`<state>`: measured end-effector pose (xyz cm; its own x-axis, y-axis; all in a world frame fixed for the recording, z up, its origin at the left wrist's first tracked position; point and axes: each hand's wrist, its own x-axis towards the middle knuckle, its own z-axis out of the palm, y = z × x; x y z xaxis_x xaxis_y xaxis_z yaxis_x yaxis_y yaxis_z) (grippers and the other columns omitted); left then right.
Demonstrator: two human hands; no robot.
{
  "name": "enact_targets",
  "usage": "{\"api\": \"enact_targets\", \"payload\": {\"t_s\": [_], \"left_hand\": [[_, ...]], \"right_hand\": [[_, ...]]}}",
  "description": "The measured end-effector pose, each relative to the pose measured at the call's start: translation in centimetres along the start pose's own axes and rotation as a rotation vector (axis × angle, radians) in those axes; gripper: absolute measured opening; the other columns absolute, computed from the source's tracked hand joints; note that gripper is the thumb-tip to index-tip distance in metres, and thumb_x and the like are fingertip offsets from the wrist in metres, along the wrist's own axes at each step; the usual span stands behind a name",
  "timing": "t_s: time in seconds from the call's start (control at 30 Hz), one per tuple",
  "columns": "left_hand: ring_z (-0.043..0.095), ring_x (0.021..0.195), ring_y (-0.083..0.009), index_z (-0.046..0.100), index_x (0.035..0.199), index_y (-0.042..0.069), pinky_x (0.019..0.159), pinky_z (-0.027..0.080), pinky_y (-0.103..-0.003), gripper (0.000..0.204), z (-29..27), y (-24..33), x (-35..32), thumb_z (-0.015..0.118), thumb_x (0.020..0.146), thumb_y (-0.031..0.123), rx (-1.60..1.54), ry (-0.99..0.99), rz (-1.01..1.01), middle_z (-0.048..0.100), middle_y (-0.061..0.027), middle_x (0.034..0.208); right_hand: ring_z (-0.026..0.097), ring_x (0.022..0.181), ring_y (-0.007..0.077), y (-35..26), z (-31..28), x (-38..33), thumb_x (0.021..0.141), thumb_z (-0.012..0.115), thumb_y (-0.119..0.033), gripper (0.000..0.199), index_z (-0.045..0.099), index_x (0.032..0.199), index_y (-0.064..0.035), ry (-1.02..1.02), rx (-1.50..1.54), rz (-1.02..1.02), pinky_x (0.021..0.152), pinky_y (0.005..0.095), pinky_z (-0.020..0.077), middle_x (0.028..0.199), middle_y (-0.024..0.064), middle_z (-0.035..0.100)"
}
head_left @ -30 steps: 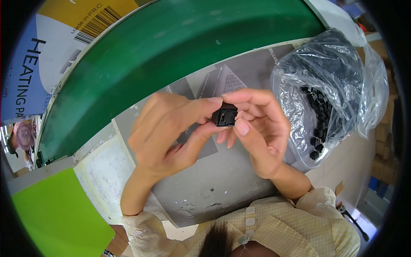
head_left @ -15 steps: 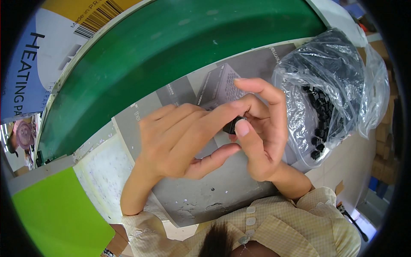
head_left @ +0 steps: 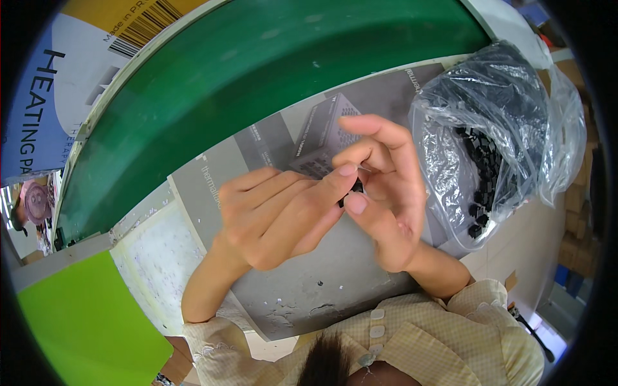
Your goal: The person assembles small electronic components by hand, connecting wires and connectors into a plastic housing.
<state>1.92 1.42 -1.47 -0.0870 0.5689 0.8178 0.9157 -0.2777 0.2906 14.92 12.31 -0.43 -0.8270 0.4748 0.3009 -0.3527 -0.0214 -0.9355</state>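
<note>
Over the middle of the worktop, both hands meet at a small black part [head_left: 353,189], blocky and mostly covered by fingers. My right hand [head_left: 396,186] grips it with the thumb on its near side; the index finger is raised and curled away. My left hand [head_left: 273,215] is closed, its index fingertip against the upper side of the part. A thin pale sliver [head_left: 364,168] sticks out beside that fingertip; whether the left fingers hold it or the part is hidden. Beneath the hands lies a grey printed cardboard sheet [head_left: 354,299].
To the right lies a clear plastic bag [head_left: 444,96] with several small black parts [head_left: 484,167] inside. A green conveyor-like surface [head_left: 257,71] curves along the far side. A bright green panel [head_left: 90,315] stands at the left, and a printed box [head_left: 38,109] beyond it.
My left fingers have closed in, the thumb tucking under the hand. My right hand has shifted slightly left, and a pale sliver now shows beside the left fingertip.
</note>
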Motion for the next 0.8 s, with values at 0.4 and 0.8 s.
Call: {"api": "enact_targets", "payload": {"t_s": [0.4,0.8], "left_hand": [[0.054,0.044,-0.0109,0.068,0.103,-0.001,0.043,0.036,-0.023,0.038,0.6,0.7,-0.1,0.082,0.068,-0.003,0.007,0.002,-0.004,0.06,-0.0017,0.058],[0.058,0.049,-0.0121,0.068,0.102,-0.002,0.045,0.042,-0.023,0.037,0.6,1.2,-0.3,0.082,0.068,-0.002,0.034,-0.024,0.019,0.063,-0.0026,0.065]], "right_hand": [[0.047,0.08,0.0066,0.5,0.1,-0.2,0.086,0.053,-0.004,0.045,0.043,0.129,0.001,0.016,-0.024,-0.009,0.069,0.0229,0.0357,0.092,0.0012,0.055],[0.045,0.072,0.0034,0.2,0.2,-0.3,0.076,0.049,0.004,0.046,0.048,0.122,0.0016,0.068,0.036,0.036,0.063,0.0198,0.0339,0.085,-0.0002,0.055]]}}
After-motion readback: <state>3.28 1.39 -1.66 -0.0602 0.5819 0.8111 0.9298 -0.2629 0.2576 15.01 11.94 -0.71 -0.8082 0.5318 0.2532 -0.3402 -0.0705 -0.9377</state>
